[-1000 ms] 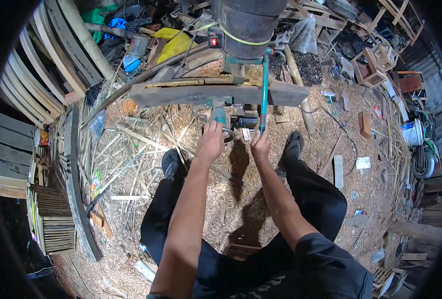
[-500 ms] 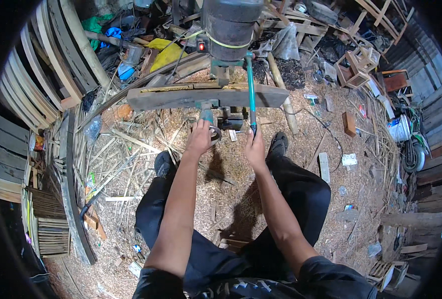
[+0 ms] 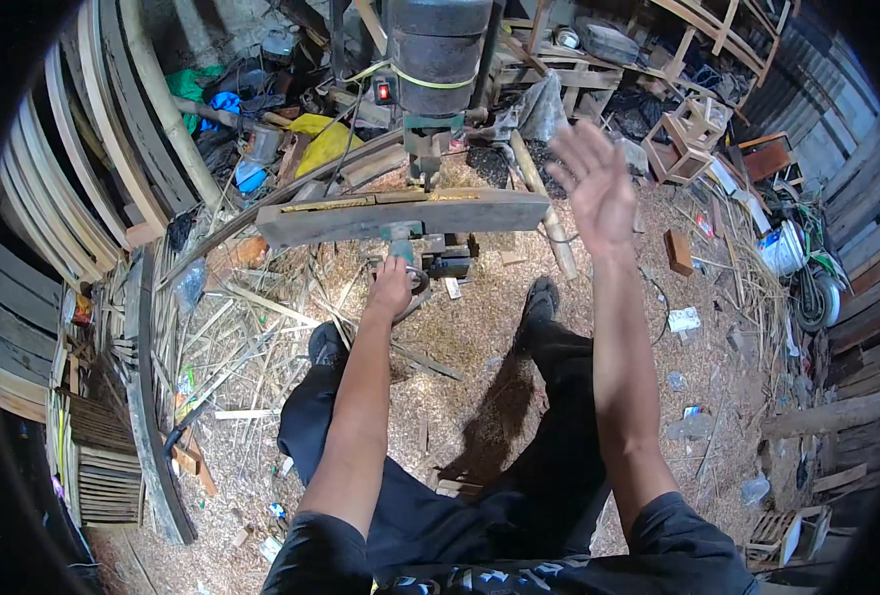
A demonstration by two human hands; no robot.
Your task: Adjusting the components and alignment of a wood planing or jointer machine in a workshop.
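Observation:
My left hand (image 3: 390, 290) is closed round a dark handwheel (image 3: 420, 282) on the near side of a drilling machine, just below its teal clamp (image 3: 401, 234). A long, slightly curved wooden plank (image 3: 361, 220) lies across the machine, held by the clamp. Slots are cut along its top, with wood chips around them. Over the plank hangs the machine's dark motor body (image 3: 438, 59), its bit (image 3: 427, 181) pointing down at the wood. My right hand (image 3: 601, 188) is raised to the right of the plank, empty, its fingers spread and blurred.
Wood shavings cover the floor between my feet. Curved planks (image 3: 103, 129) lean at the left, beside thin wood strips (image 3: 251, 357). Behind the machine lie a yellow sack (image 3: 323, 147) and scrap. A round pole (image 3: 544, 208), wooden block (image 3: 678, 252) and small wooden frame (image 3: 688, 139) are at right.
My right hand has let go of the teal lever and moved up and to the right, opening. The lever no longer shows. The bit now shows above the plank; my left hand stays at the handwheel.

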